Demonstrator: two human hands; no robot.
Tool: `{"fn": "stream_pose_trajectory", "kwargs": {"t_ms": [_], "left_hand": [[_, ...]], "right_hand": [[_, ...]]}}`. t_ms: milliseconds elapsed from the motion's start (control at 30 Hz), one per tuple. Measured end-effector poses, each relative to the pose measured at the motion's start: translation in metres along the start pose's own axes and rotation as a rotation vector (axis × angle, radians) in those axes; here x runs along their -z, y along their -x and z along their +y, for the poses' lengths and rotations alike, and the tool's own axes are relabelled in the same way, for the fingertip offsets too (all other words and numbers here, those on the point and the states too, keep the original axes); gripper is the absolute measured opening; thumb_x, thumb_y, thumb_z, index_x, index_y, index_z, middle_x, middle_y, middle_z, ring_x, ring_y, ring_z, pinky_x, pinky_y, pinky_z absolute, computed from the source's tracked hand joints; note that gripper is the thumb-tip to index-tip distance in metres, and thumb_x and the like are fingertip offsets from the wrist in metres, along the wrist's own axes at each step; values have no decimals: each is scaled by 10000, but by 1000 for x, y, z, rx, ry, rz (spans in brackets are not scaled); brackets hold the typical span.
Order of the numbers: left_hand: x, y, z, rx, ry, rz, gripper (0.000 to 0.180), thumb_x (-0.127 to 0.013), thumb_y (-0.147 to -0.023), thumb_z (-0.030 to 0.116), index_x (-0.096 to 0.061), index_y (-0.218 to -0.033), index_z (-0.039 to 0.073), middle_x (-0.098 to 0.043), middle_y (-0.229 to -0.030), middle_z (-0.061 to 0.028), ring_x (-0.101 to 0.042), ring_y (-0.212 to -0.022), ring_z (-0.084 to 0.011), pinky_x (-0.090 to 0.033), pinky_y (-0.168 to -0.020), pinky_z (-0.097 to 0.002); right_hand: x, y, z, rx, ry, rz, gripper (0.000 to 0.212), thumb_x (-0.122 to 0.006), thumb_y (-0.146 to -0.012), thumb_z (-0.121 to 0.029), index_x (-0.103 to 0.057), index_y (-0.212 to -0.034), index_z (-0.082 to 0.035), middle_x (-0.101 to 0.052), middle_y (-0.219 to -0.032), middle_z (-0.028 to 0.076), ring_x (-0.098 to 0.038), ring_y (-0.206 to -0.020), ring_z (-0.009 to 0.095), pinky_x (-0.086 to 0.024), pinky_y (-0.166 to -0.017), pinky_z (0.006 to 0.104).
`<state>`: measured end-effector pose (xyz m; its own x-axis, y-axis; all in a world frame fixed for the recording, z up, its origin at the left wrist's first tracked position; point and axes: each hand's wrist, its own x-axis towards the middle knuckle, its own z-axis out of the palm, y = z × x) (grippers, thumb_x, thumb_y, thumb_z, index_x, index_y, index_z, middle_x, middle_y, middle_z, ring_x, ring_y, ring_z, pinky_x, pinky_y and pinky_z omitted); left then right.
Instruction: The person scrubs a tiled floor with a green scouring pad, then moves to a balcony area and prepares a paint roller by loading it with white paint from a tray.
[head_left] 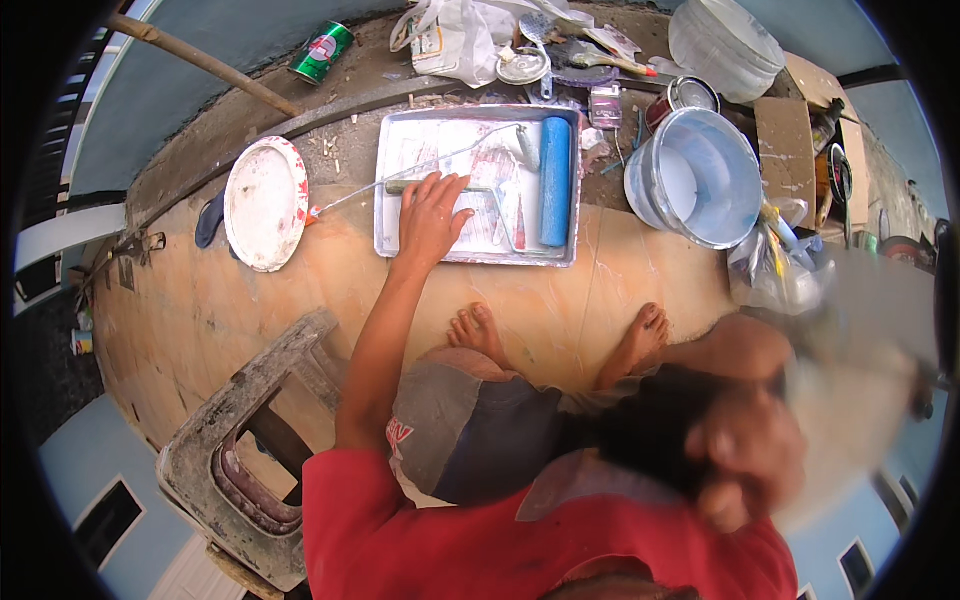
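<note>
My left hand [432,215] lies with fingers stretched over the green handle of a paint roller [555,185], whose wide blue sleeve rests along the right side of a white-smeared paint tray [393,235]. A mini roller [527,148] with a long thin rod lies across the same tray, its orange end past the left rim. On the right, close to my body, my right hand [750,455] is smeared by motion. Beside it is a large pale blurred shape [850,400] that I cannot make out; whether the hand holds it does not show.
Left of the tray is a paint-stained white lid [266,205]. A pale blue bucket [645,180] stands to its right, near plastic bags [785,275] and a cardboard box [783,140]. A green can [321,53] lies at the back. A worn stool [200,470] is at my left.
</note>
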<state>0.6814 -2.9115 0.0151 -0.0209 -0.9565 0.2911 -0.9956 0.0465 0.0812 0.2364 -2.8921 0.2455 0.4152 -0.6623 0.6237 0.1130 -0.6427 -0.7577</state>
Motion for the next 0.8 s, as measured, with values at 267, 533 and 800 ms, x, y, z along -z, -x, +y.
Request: {"fn": "stream_pose_trajectory", "kwargs": {"t_ms": [267, 533, 800], "left_hand": [[34, -52, 10, -236, -194, -78, 188, -776, -931, 311, -733, -951, 130, -710, -896, -34, -680, -886, -237, -469, -828, -396], [89, -69, 26, -221, -211, -121, 140, -784, -904, 265, -721, -896, 140, -695, -898, -43, -676, -922, -225, -466, -834, -402], [123, -102, 53, -430, -424, -68, 106, -801, -851, 201, -727, -896, 140, -662, -899, -23, -651, -941, -215, -439, -932, -406]], "right_hand": [[12, -8, 0, 50, 5, -22, 412, -830, -945, -374, -753, -1029, 22, -739, -821, 120, -684, -637, 199, -553, -543, 299], [31, -2, 0, 87, -197, -39, 317, -759, -1009, -284, -683, -1059, 20, -662, -819, 86, -646, -631, 156, -536, -489, 256], [29, 0, -5, 81, -222, 34, 394, -861, -920, -371, -789, -1026, 1, -745, -837, 119, -674, -613, 170, -544, -523, 261]]}}
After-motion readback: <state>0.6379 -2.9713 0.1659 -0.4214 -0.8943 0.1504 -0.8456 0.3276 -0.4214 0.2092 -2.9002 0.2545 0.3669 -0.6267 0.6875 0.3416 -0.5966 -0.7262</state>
